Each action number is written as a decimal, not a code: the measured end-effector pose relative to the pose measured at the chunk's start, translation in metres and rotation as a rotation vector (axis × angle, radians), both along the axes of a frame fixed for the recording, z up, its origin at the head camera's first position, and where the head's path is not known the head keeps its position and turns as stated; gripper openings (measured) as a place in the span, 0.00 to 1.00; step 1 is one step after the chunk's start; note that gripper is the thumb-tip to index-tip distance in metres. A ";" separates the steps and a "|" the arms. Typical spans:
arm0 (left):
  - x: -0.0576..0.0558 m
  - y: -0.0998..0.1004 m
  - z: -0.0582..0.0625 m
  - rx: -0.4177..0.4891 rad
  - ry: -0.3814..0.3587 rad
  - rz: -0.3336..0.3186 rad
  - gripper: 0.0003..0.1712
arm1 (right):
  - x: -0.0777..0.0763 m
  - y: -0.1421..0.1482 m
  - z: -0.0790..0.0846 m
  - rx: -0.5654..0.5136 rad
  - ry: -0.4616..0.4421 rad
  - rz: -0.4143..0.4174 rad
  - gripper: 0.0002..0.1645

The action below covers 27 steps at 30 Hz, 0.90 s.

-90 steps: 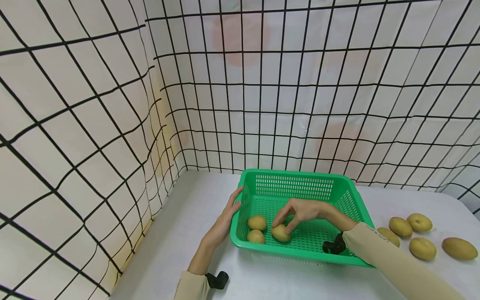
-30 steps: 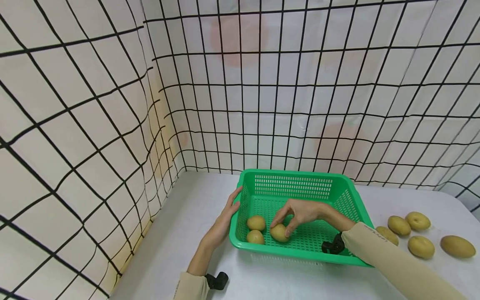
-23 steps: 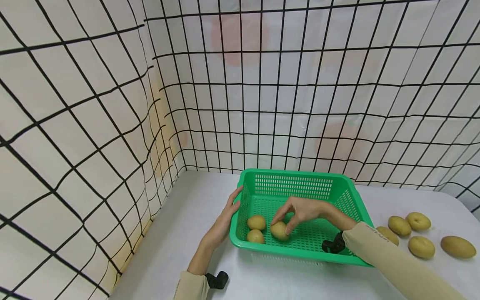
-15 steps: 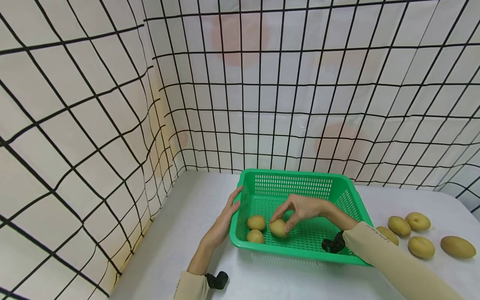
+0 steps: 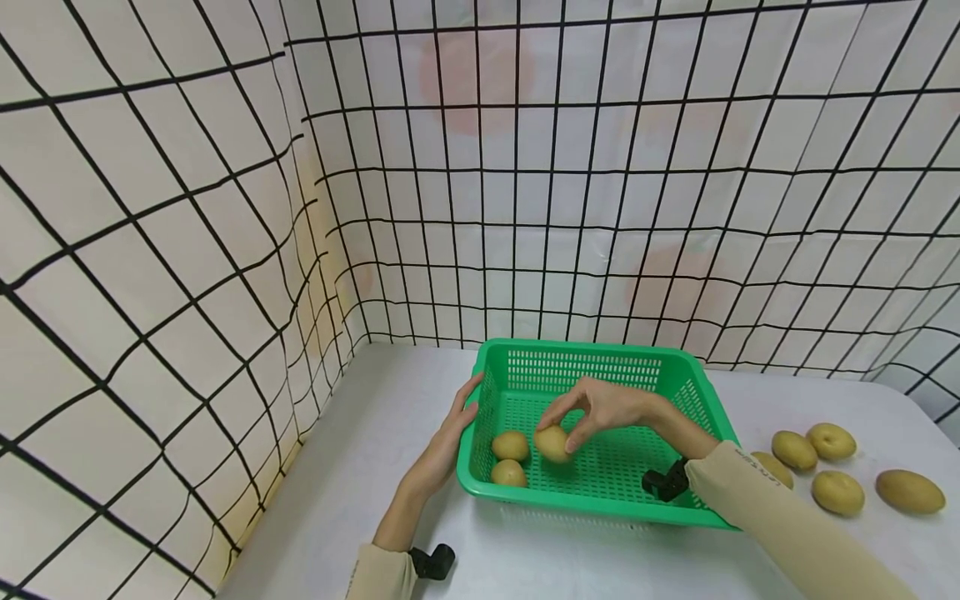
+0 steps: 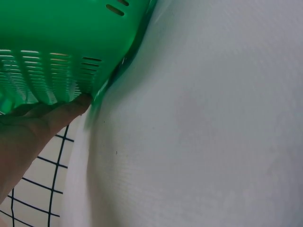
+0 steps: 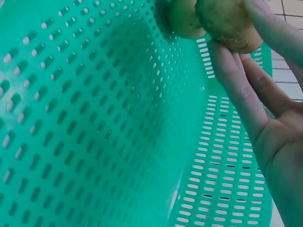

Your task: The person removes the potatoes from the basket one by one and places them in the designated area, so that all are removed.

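Your right hand [image 5: 606, 407]: pinched one potato [image 5: 552, 447] inside green perforated basket [image 5: 585, 502]; slackening grip could have dropped it. Your left hand [image 5: 446, 443]: rested, fingers extended, against basket's side.

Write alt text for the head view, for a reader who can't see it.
A person's right hand pinches a potato inside a slotted green plastic basket, while their left hand rests against its left end. Two more potatoes lie in the basket and five others on the white table to its right; black grid netting stands behind.
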<state>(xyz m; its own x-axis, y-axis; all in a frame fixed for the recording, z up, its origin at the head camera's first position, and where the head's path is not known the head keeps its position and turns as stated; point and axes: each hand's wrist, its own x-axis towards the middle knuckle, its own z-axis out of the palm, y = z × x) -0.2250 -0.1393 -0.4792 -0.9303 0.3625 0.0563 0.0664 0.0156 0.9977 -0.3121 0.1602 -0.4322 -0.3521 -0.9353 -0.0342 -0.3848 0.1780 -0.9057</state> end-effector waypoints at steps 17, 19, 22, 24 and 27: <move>0.000 0.000 -0.001 -0.005 0.005 -0.002 0.31 | 0.004 0.009 0.026 -0.019 -0.034 -0.058 0.28; 0.001 0.000 0.000 -0.007 0.005 0.000 0.31 | 0.004 0.012 0.027 -0.021 -0.033 -0.061 0.28; 0.001 0.000 0.000 -0.009 0.005 0.002 0.31 | 0.004 0.016 0.029 -0.030 -0.014 -0.061 0.28; 0.001 0.000 0.001 -0.007 0.006 0.001 0.31 | 0.004 0.019 0.029 -0.039 0.008 -0.060 0.28; 0.001 0.000 0.000 -0.005 0.006 0.000 0.30 | 0.004 0.024 0.031 -0.040 0.028 -0.068 0.28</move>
